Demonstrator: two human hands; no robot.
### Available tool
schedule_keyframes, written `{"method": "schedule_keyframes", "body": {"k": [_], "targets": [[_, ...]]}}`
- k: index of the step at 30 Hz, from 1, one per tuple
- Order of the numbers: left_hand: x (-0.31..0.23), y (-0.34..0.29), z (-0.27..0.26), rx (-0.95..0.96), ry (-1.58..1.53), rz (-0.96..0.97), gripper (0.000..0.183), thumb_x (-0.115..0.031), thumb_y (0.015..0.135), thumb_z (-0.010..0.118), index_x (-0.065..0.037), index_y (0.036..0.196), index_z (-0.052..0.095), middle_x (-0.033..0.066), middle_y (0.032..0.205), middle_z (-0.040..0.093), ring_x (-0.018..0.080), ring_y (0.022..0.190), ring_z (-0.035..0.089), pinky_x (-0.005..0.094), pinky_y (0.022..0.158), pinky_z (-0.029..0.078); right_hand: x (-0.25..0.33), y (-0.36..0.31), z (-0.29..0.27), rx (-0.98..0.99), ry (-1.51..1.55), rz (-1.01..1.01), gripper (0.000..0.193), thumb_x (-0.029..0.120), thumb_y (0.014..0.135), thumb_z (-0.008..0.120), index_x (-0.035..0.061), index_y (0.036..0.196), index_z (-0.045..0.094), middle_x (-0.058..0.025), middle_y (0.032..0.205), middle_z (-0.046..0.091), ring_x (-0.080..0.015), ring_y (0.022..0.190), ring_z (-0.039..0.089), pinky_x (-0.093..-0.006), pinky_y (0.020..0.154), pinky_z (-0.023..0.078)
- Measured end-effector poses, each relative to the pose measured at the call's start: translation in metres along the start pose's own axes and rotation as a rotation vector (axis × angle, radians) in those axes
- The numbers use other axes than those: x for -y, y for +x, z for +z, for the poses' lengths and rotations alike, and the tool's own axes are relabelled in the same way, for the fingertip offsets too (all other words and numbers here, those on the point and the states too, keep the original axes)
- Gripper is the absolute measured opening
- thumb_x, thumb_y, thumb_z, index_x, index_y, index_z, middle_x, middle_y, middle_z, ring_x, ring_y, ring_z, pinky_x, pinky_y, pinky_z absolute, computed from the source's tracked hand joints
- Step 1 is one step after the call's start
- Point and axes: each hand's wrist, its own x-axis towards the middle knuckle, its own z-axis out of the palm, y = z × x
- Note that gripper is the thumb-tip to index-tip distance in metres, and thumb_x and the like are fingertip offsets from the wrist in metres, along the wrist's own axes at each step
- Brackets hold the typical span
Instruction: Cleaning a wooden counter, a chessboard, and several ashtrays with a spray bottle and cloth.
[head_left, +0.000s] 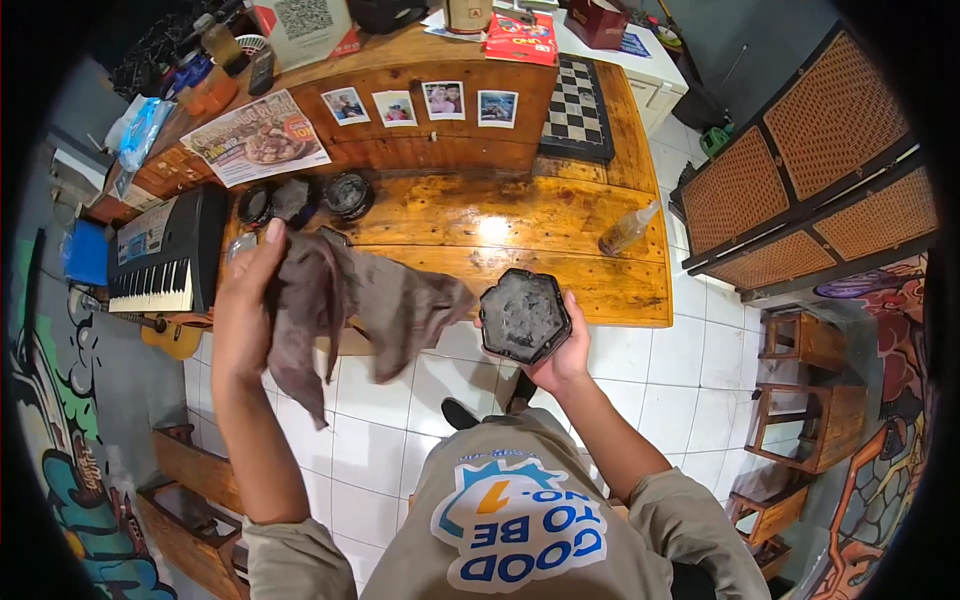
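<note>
A limp grey-brown cloth [385,300] hangs from my left hand [244,305], its thumb pressed on the fabric and its other fingers largely hidden. To the right, my right hand [565,362] grips a black hexagonal ashtray [523,316], its dusty grey inside facing up, just off the table's front edge. Cloth and ashtray are apart, though a cloth corner hangs close to the ashtray. Three more dark ashtrays, a right one [348,194], a middle one [293,200] and a left one [254,206], stand at the back left of the wooden table [430,225].
A small bottle [628,230] stands at the table's right end, near a checkered board [577,108]. Left are a keyboard [165,255] and a guitar [170,337]. Photos and a food poster [256,138] cover the raised counter's front. Wooden stools [812,425] line the right.
</note>
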Motion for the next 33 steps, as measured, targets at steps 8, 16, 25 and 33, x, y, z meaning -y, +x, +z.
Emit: {"method": "schedule_keyframes", "body": {"k": [8, 16, 25, 33], "targets": [[0.046, -0.069, 0.066, 0.591, 0.405, 0.375, 0.028, -0.027, 0.093, 0.065, -0.003, 0.079, 0.06, 0.0081, 0.086, 0.065, 0.0149, 0.075, 0.058, 0.0331, 0.066, 0.045, -0.044, 0.014, 0.011, -0.019, 0.005, 0.024, 0.056, 0.048, 0.098, 0.047, 0.0108, 0.14, 0.048, -0.0139, 0.13, 0.06, -0.0274, 0.117, 0.061, -0.0467, 0.103, 0.047], [0.107, -0.031, 0.096, 0.659, 0.814, 1.049, 0.042, -0.046, 0.087, 0.063, -0.007, 0.101, 0.066, 0.0204, 0.119, 0.054, 0.0395, 0.123, 0.047, 0.0509, 0.105, 0.029, -0.044, -0.003, 0.018, 0.05, 0.266, 0.183, 0.056, 0.047, 0.098, 0.046, 0.0083, 0.139, 0.049, -0.0139, 0.13, 0.06, -0.0275, 0.117, 0.06, -0.0442, 0.104, 0.046], [0.12, -0.044, 0.102, 0.489, 0.936, 0.95, 0.066, -0.056, 0.087, 0.059, -0.002, 0.125, 0.06, 0.0213, 0.12, 0.058, 0.0409, 0.128, 0.045, 0.0563, 0.119, 0.013, -0.022, 0.007, 0.004, 0.324, 0.156, 0.094, 0.062, 0.05, 0.099, 0.042, 0.0056, 0.143, 0.043, -0.011, 0.141, 0.051, -0.0255, 0.124, 0.055, -0.0446, 0.106, 0.044], [0.091, -0.026, 0.107, 0.497, 0.843, 1.012, 0.063, -0.049, 0.081, 0.072, -0.002, 0.121, 0.061, 0.0168, 0.117, 0.062, 0.0348, 0.113, 0.057, 0.0482, 0.106, 0.037, -0.013, -0.006, 0.049, -0.224, -0.151, 0.127, 0.066, 0.05, 0.1, 0.041, 0.0054, 0.148, 0.036, -0.0129, 0.145, 0.047, -0.0264, 0.13, 0.049, -0.0437, 0.109, 0.041]]}}
